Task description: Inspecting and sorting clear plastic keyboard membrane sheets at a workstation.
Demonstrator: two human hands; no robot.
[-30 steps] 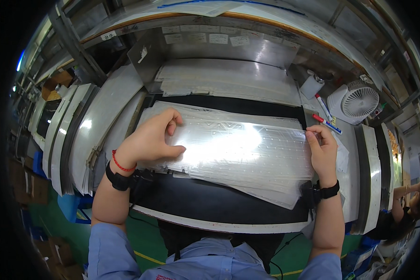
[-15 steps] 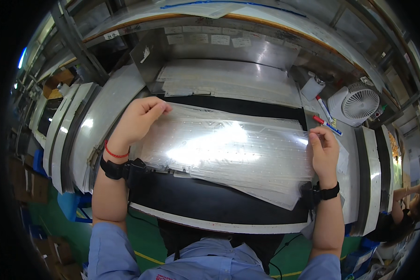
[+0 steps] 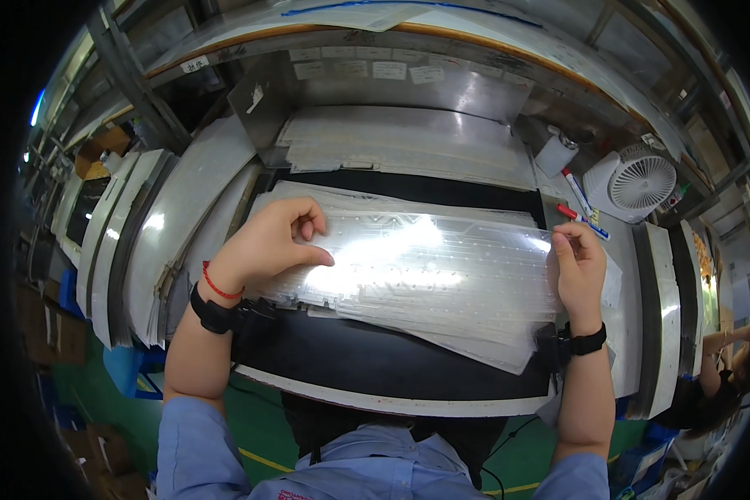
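A pile of clear, glossy plastic sheets (image 3: 408, 283) lies fanned out on the black mat (image 3: 350, 354) in front of me. Bright glare hides part of the top sheet. At the pile's right end my right hand (image 3: 578, 260) pinches the edge of a transparent sheet between thumb and fingers. Over the left part of the pile is my left hand (image 3: 277, 237), its thumb apart from its curled fingers and nothing visible between them. Whether its thumb touches the sheet I cannot tell.
Behind the mat rests another stack of sheets (image 3: 400, 137) against a metal back panel. A white fan (image 3: 642, 183), a white bottle (image 3: 557, 154) and markers (image 3: 577, 218) stand or lie at right. Stacked plates (image 3: 183, 221) fill the left side. Another person (image 3: 729, 375) is at far right.
My left hand has let go at the sheets' upper left corner and moved right and nearer me, its thumb and fingers parting. My right hand has stayed at the right edge.
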